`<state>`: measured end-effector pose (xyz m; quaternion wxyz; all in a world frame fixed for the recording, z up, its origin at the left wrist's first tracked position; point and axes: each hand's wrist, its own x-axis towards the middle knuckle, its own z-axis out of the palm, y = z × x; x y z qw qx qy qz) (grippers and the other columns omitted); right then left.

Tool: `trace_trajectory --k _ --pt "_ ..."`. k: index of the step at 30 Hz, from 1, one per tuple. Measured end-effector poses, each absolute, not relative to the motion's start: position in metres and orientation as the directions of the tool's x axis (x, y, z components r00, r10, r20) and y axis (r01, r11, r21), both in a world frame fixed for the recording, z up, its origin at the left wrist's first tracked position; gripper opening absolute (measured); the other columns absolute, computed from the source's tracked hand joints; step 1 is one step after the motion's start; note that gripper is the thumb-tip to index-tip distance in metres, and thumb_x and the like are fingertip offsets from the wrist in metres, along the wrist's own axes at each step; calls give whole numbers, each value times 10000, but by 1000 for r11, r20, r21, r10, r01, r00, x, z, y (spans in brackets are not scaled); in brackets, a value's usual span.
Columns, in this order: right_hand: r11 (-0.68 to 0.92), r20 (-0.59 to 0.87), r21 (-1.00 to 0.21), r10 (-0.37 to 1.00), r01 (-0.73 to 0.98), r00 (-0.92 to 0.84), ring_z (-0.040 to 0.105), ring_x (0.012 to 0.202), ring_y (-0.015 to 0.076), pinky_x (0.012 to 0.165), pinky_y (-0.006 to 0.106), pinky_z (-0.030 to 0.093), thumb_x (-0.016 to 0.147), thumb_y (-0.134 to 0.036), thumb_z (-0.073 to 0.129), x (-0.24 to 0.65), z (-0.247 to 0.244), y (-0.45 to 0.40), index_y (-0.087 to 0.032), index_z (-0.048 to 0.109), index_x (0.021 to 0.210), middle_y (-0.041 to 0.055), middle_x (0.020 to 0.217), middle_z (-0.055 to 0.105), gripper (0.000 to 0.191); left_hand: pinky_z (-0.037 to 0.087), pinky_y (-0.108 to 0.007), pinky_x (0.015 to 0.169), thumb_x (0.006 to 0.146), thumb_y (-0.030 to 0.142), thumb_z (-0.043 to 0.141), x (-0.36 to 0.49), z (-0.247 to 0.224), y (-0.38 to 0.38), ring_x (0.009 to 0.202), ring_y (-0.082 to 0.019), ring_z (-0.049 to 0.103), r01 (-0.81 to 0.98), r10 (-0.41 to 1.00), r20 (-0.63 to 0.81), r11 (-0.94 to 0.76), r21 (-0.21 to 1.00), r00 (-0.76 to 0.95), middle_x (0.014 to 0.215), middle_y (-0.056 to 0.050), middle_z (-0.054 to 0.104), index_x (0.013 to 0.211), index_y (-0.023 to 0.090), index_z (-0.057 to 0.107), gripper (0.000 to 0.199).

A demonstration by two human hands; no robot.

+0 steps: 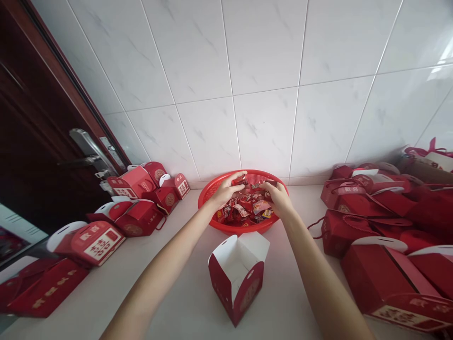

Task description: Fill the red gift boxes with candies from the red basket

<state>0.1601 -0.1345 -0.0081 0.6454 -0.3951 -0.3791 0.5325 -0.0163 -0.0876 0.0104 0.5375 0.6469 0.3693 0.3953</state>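
Observation:
Both my hands are over a red plastic basket [208, 191] of wrapped candies [242, 210] against the wall. My left hand [226, 191] is closed, with a red-wrapped candy [241, 180] between thumb and fingers. At the basket's right side, my right hand [279, 197] has its fingers closed around a small wrapped candy [257, 185], partly hidden by the fingers. Nearer to me, between my forearms, stands a dark red gift box [230, 276] with its top flaps up. Its white inside shows no candy.
Red gift boxes [136, 217] with printed characters line the left side. Many more closed red boxes [385, 269] crowd the right side of the white tabletop [184, 288]. A tiled wall [265, 127] rises behind the basket. A dark door with a metal handle [94, 151] is at the left.

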Motion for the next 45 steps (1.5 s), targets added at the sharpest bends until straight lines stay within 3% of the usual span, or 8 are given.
trace_trajectory --k 5,11,24,29,33,36,42,45 --pt "129 67 -892 985 -433 156 710 761 229 621 332 605 704 -266 677 163 -8 -133 -240 503 638 22 692 662 188 581 -327 800 809 192 688 -27 12 -84 837 -177 710 92 899 29 -77 993 437 1109 -67 734 1261 239 683 454" --pt "86 29 -904 989 -418 142 684 629 196 545 299 577 737 -255 662 163 -6 -134 -238 532 693 17 657 683 137 568 -321 856 782 231 740 -31 13 -83 1001 -201 679 78 903 58 -101 992 426 1190 -90 714 1018 175 760 243" --pt "64 64 -924 998 -376 12 617 566 164 418 256 481 595 -373 857 160 -3 -142 -204 673 880 32 787 724 380 499 -399 987 713 213 812 -2 39 -75 1049 -236 674 206 831 151 -302 931 536 1170 -102 725 1188 162 700 490" --pt "80 51 -916 995 -393 84 609 582 148 473 247 496 623 -339 823 160 -2 -141 -200 665 783 28 792 724 264 524 -378 899 792 318 731 -25 25 -52 918 -216 703 404 879 45 -264 876 476 1073 -90 745 1183 174 685 419" --pt "68 26 -917 993 -394 112 589 558 134 480 255 491 629 -282 799 160 -1 -140 -201 661 755 22 805 724 204 518 -359 845 599 141 802 -51 2 -34 880 -257 690 635 916 -91 -197 747 391 805 -34 731 841 178 738 253" --pt "52 10 -917 994 -397 108 589 565 138 471 259 478 630 -270 797 160 -1 -140 -196 658 738 28 801 716 191 508 -355 876 534 61 818 -63 -11 -29 927 -253 684 730 910 -182 -166 663 372 834 -13 732 845 179 736 342" --pt "42 -5 -911 994 -410 113 587 583 137 466 253 477 618 -251 797 159 -1 -142 -198 656 730 28 817 712 187 551 -374 837 887 278 714 -69 -18 -25 881 -188 676 797 885 -293 -131 589 361 946 -29 707 959 137 690 160" --pt "44 -4 -912 993 -407 118 569 556 126 461 248 471 618 -257 799 159 1 -143 -196 647 721 24 792 703 194 560 -362 801 923 331 678 -69 -17 -26 847 -178 672 777 891 -270 -133 616 366 924 -30 701 921 127 685 204"
